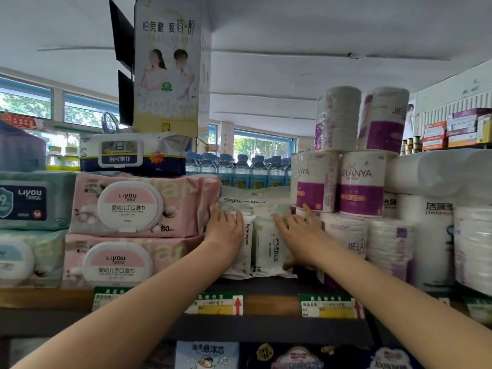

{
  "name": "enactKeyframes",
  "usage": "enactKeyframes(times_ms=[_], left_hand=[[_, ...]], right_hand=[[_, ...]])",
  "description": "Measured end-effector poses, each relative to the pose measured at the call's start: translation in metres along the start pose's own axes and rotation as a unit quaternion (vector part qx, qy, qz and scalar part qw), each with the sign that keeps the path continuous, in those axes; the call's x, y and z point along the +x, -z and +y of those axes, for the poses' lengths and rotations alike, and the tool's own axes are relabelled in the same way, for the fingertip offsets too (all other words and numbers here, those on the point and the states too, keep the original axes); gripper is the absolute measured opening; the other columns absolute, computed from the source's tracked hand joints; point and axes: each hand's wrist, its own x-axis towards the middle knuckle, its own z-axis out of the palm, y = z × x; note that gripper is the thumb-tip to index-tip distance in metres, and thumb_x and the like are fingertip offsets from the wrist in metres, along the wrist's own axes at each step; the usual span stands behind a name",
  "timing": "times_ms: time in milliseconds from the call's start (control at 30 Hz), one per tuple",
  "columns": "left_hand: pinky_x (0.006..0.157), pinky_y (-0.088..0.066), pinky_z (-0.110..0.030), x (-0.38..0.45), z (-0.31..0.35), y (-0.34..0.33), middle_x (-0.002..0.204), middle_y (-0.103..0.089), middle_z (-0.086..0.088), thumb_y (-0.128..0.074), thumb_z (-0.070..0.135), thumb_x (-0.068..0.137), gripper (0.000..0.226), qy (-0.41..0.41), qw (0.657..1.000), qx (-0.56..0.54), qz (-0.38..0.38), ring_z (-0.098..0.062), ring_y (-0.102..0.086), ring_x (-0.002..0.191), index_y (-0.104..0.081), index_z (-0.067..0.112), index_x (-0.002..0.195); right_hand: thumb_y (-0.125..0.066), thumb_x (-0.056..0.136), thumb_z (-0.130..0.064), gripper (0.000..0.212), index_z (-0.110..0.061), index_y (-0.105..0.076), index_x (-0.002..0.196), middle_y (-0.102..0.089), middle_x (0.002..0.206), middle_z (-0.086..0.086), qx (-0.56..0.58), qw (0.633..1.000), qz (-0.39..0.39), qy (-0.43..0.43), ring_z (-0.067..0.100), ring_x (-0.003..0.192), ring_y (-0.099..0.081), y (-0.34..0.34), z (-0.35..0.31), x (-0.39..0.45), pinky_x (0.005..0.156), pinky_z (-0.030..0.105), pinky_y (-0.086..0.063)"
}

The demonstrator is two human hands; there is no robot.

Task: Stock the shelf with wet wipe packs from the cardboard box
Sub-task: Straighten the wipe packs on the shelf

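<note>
Small white wet wipe packs (269, 249) stand on edge on the dark shelf (266, 286), in a gap between pink packs and toilet rolls. More "Baby wipes" packs (247, 202) lie flat on top of them. My left hand (225, 230) rests flat against the left standing packs, fingers together. My right hand (299, 233) lies spread over the right standing pack, thumb below it. Neither hand clearly grips a pack. The cardboard box is out of view.
Pink Liyou wipe packs (133, 206) are stacked at the left, with green ones (29, 201) beyond. Purple-wrapped toilet rolls (359, 182) tower at the right. Price tags (218, 303) line the shelf edge. Water bottles (239, 169) stand behind.
</note>
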Motion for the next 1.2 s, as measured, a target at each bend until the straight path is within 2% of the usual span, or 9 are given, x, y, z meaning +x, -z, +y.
enactKeyframes(times_ms=[200, 300, 400, 533, 600, 733, 833, 933, 1200], left_hand=[[0.116, 0.001, -0.052, 0.003, 0.002, -0.002, 0.149, -0.025, -0.026, -0.038, 0.021, 0.095, 0.066, -0.004, 1.0, -0.009, 0.017, -0.038, -0.024, 0.139, -0.005, -0.006, 0.146], [0.116, -0.012, -0.05, -0.006, -0.005, -0.001, 0.14, -0.04, -0.02, -0.045, 0.018, 0.091, 0.056, -0.028, 0.989, -0.072, 0.122, -0.035, -0.036, 0.132, -0.026, 0.0, 0.141], [0.096, -0.045, -0.043, -0.019, -0.019, -0.004, 0.108, -0.067, -0.007, -0.076, 0.025, 0.062, 0.054, -0.049, 0.954, -0.085, 0.285, -0.025, -0.064, 0.098, -0.062, 0.013, 0.113], [0.087, -0.051, -0.041, -0.035, -0.033, -0.008, 0.093, -0.07, -0.002, -0.078, 0.024, 0.054, 0.045, -0.037, 0.922, -0.13, 0.363, -0.022, -0.067, 0.085, -0.067, 0.017, 0.097], [0.094, -0.046, -0.043, -0.045, -0.04, -0.01, 0.099, -0.069, -0.003, -0.072, 0.02, 0.063, 0.041, -0.04, 0.93, -0.123, 0.345, -0.024, -0.065, 0.094, -0.064, 0.015, 0.103], [0.117, -0.011, -0.045, -0.058, -0.063, -0.026, 0.134, -0.051, -0.015, -0.056, 0.014, 0.086, 0.035, -0.077, 0.965, -0.043, 0.247, -0.032, -0.034, 0.136, -0.051, 0.006, 0.12], [0.106, -0.037, -0.043, -0.08, -0.071, -0.026, 0.108, -0.068, -0.009, -0.075, 0.017, 0.066, 0.037, -0.103, 0.948, -0.074, 0.293, -0.027, -0.06, 0.109, -0.065, 0.012, 0.101], [0.088, -0.05, -0.04, -0.106, -0.07, -0.028, 0.086, -0.071, -0.003, -0.077, 0.021, 0.053, 0.035, -0.152, 0.91, -0.166, 0.349, -0.024, -0.067, 0.086, -0.07, 0.016, 0.087], [0.11, -0.02, -0.047, -0.213, -0.037, -0.018, 0.133, -0.046, -0.012, -0.046, 0.024, 0.092, 0.038, -0.381, 0.858, -0.233, 0.253, -0.032, -0.04, 0.125, -0.046, 0.011, 0.128]], right_hand=[[-0.064, 0.077, -0.053, 0.11, -0.013, 0.009, 0.148, -0.015, 0.154, 0.015, 0.026, 0.999, -0.012, -0.035, 0.029, 0.144, -0.011, 0.005, -0.003, -0.001, 0.113, 0.057, 0.007], [-0.061, 0.079, -0.054, 0.102, -0.019, 0.005, 0.149, -0.011, 0.155, 0.01, 0.065, 0.997, 0.024, -0.04, 0.027, 0.144, -0.008, 0.016, -0.005, -0.003, 0.113, 0.055, 0.004], [-0.059, 0.084, -0.047, 0.09, -0.022, -0.002, 0.148, -0.014, 0.153, 0.006, 0.105, 0.99, 0.082, -0.049, 0.025, 0.143, -0.01, 0.029, -0.014, -0.005, 0.115, 0.053, 0.002], [-0.056, 0.088, -0.031, 0.073, -0.021, -0.013, 0.147, -0.02, 0.149, 0.008, 0.152, 0.978, 0.129, -0.055, 0.028, 0.139, -0.017, 0.05, -0.037, -0.012, 0.117, 0.048, -0.006], [-0.054, 0.089, -0.026, 0.068, -0.021, -0.017, 0.145, -0.022, 0.148, 0.008, 0.141, 0.979, 0.137, -0.049, 0.029, 0.138, -0.019, 0.058, -0.053, -0.016, 0.116, 0.046, -0.005], [-0.056, 0.087, -0.027, 0.069, -0.023, -0.02, 0.145, -0.018, 0.15, 0.007, 0.121, 0.983, 0.116, -0.07, 0.028, 0.139, -0.015, 0.072, -0.083, -0.031, 0.116, 0.047, -0.003], [-0.056, 0.087, -0.027, 0.068, -0.023, -0.021, 0.145, -0.019, 0.149, 0.007, 0.132, 0.979, 0.11, -0.112, 0.028, 0.14, -0.014, 0.081, -0.104, -0.053, 0.117, 0.047, -0.004], [-0.055, 0.087, -0.026, 0.064, -0.021, -0.025, 0.144, -0.021, 0.148, 0.007, 0.13, 0.969, 0.11, -0.176, 0.027, 0.139, -0.015, 0.089, -0.129, -0.088, 0.117, 0.046, -0.009], [-0.054, 0.089, -0.04, 0.058, -0.023, -0.03, 0.139, -0.029, 0.144, 0.007, 0.138, 0.894, -0.072, -0.42, 0.031, 0.133, -0.024, 0.106, -0.192, -0.252, 0.11, 0.045, -0.022]])
